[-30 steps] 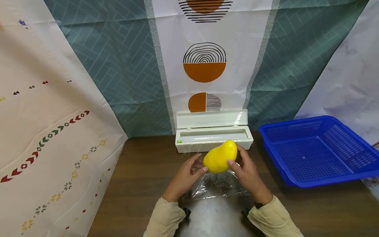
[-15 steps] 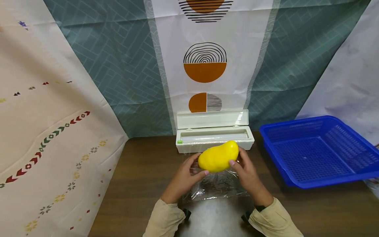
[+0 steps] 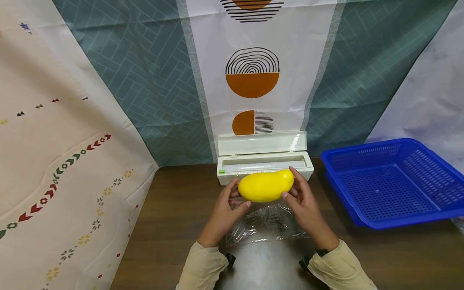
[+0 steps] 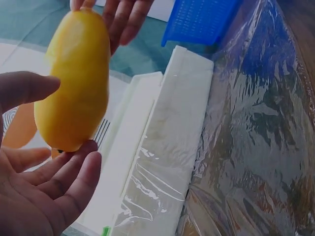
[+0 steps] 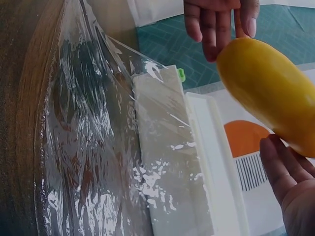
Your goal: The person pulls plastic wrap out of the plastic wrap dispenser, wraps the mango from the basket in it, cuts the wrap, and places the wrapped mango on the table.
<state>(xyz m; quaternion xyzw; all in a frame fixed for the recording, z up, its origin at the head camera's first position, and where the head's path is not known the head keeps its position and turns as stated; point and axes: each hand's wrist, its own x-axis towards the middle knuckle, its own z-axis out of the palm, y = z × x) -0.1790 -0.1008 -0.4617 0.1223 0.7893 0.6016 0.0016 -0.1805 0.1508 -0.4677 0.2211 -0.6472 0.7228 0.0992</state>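
Observation:
A smooth yellow mango (image 3: 266,186) is held up off the table between both hands, lying roughly level in the head view. The left hand (image 3: 222,215) holds its left end, with the fingers at the tip and the thumb near its front side. At the narrower right end, the right hand (image 3: 311,211) grips with the thumb in front and fingers behind. Below them a sheet of clear cling film (image 3: 268,227) lies spread on the table. It runs out from a white cling film dispenser (image 3: 262,144), whose lid stands raised.
On the right of the table is a blue perforated basket (image 3: 389,185). A patterned cloth (image 3: 159,80) hangs behind the dispenser. The table (image 3: 170,225) is brown wood, with a grey shiny area (image 3: 266,262) near the front. A green slider (image 5: 181,74) sits at the dispenser's end.
The mango has turned from a tilted pose to nearly level, and its left end has shifted left and slightly up. Both hands stay at its ends.

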